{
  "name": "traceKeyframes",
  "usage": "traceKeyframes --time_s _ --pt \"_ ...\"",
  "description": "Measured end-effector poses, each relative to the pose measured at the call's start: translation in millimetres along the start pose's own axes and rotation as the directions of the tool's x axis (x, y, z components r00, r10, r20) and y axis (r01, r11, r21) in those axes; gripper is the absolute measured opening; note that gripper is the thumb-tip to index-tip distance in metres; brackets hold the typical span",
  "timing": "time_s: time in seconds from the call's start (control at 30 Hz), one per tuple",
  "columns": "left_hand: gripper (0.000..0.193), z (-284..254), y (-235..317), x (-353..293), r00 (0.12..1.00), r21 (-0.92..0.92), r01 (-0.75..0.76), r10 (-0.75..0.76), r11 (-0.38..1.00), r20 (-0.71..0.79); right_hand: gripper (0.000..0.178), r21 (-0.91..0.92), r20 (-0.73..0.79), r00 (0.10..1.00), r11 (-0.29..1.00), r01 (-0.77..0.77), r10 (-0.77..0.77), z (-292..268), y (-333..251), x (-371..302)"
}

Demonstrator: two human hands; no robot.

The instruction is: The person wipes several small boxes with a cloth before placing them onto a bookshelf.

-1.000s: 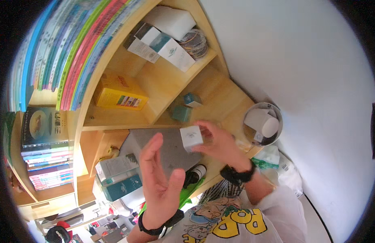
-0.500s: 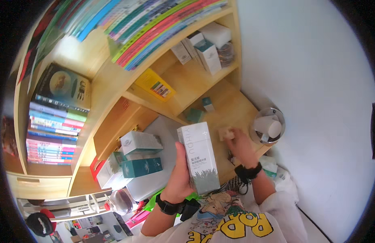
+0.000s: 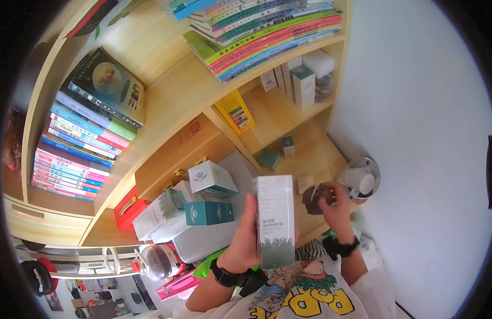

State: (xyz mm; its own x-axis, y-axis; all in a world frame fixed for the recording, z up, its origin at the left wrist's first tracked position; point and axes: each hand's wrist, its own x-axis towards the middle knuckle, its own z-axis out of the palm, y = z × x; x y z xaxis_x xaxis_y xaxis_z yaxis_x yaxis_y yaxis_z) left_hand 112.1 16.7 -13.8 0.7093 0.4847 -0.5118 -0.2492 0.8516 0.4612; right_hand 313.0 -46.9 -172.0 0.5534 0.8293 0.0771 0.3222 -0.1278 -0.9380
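Note:
A tall white carton (image 3: 276, 220) with a grey-green grass print stands upright in my left hand (image 3: 242, 242), the thumb along its left side and the other fingers mostly hidden behind it. Farther right, over the wooden desk, my right hand (image 3: 339, 210) has its fingers closed on a dark brown, rounded object (image 3: 313, 200) with a pale strip across it; its exact kind cannot be made out. Just beyond that object lies a small pale block (image 3: 304, 184). White and teal cartons (image 3: 210, 212) are piled left of my left hand.
A transparent round bin (image 3: 378, 175) holding white items stands by the wall, right of my right hand. Small teal boxes (image 3: 268, 158) lie farther back on the desk (image 3: 315, 151). Shelves above hold books (image 3: 278, 40), a yellow box (image 3: 235, 111) and more cartons (image 3: 303, 87).
The dark brown object now shows in my right hand, which was over the pale block before. My left hand still holds the white carton. The whole view has shifted.

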Motion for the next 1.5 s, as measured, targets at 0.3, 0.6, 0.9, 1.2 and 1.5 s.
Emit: traceKeyframes --time_s 0.3,0.6,0.9,1.2,1.5 --pt "0.068 -6.3 -9.0 -1.5 0.986 0.135 0.070 -0.089 0.988 0.143 0.028 0.471 -0.070 0.861 0.744 0.474 -0.505 -37.1 -164.6 27.9" --pt "0.058 4.0 -17.4 -2.3 0.993 0.238 -0.095 0.110 0.967 -0.049 0.019 0.506 0.289 0.913 0.855 0.111 -0.289 -0.1 -185.6 19.4" --pt "0.058 20.5 -19.7 -8.3 0.978 0.339 -0.160 0.196 0.927 -0.073 0.025 0.328 -0.205 0.961 0.913 0.244 -0.183 9.3 -161.6 11.5" --pt "0.064 -0.8 -33.2 14.5 0.922 0.424 -0.351 0.387 0.835 0.002 0.048 0.194 -0.005 0.881 0.864 0.464 -0.472 -19.4 -168.0 -22.2" --pt "0.060 29.0 -17.2 -2.6 0.726 0.487 -0.616 0.686 0.619 0.046 0.059 0.114 0.095 0.874 0.877 0.467 -0.477 0.2 -173.0 -65.0"
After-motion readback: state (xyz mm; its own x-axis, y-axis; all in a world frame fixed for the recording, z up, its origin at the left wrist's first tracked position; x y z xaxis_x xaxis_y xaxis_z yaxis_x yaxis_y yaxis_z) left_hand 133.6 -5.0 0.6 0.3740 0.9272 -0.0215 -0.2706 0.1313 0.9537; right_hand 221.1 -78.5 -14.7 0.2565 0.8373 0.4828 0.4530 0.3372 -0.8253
